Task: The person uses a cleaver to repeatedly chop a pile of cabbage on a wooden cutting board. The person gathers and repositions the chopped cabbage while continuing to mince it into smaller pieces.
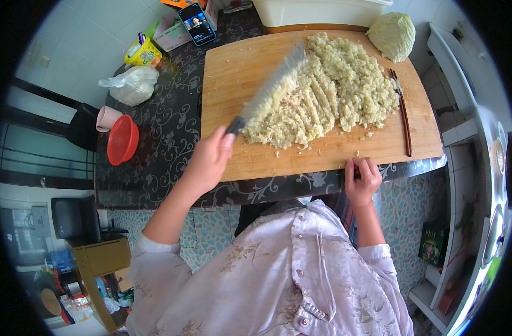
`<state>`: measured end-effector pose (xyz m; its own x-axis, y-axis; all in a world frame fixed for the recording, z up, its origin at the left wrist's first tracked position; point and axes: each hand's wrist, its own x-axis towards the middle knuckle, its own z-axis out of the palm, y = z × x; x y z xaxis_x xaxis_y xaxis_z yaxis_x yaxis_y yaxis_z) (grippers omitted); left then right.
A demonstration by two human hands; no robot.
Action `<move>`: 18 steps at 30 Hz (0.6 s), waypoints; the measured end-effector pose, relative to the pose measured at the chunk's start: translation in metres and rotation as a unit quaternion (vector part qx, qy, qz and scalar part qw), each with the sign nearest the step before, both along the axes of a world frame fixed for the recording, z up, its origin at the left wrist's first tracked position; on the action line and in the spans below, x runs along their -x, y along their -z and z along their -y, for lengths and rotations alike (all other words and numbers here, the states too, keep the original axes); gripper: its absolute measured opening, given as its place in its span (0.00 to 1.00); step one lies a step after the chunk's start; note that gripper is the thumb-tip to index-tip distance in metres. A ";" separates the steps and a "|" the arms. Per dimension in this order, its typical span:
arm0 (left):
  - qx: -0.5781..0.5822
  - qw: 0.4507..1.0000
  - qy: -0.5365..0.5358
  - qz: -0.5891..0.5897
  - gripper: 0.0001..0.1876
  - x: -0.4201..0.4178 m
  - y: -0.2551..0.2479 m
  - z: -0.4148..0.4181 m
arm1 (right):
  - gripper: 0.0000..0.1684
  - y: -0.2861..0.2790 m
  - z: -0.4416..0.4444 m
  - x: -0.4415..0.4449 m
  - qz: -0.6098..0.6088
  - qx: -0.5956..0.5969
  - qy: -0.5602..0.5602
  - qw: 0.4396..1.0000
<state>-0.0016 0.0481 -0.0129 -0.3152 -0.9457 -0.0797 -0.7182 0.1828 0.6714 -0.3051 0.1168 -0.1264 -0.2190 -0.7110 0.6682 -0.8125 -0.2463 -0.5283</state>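
My left hand [210, 156] grips the black handle of a cleaver [277, 82], whose blade is blurred and tilted over a wooden cutting board [256, 161]. Under and beside the blade lies a flattened, ridged layer of pale finely chopped filling [308, 111], with a few pinkish bits in it. A taller heap of chopped pale-green vegetable [348, 71] adjoins it to the right. My right hand [363, 180] rests with curled fingers at the board's front edge, and nothing shows in it.
Brown chopsticks [405, 119] lie along the board's right side, below a cabbage [392, 37]. A cream bin [319, 12] stands behind. Leftward are a propped phone [197, 24], yellow tub [143, 52], plastic bag [134, 84], pink cup [108, 118] and red basket [122, 140].
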 end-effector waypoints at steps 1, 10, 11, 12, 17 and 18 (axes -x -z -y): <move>0.013 0.998 0.021 0.055 0.16 0.000 0.013 0.009 | 0.05 0.000 0.000 0.001 0.000 0.001 0.000 1.000; 0.051 0.998 0.003 0.033 0.19 0.006 0.030 0.022 | 0.05 0.001 -0.001 0.001 0.004 -0.002 0.006 1.000; 0.007 1.000 0.003 0.010 0.19 -0.001 0.026 0.027 | 0.05 0.001 0.000 0.000 -0.001 0.003 0.005 1.000; -0.037 0.999 0.006 -0.018 0.19 0.000 0.006 0.034 | 0.05 0.002 0.000 0.001 0.001 0.001 0.003 1.000; -0.009 0.991 -0.037 -0.126 0.17 0.005 -0.024 0.025 | 0.04 0.001 -0.001 0.002 -0.011 -0.002 0.013 1.000; -0.017 0.995 -0.050 -0.080 0.17 0.002 -0.013 0.026 | 0.04 0.000 -0.002 0.000 -0.008 -0.004 0.011 1.000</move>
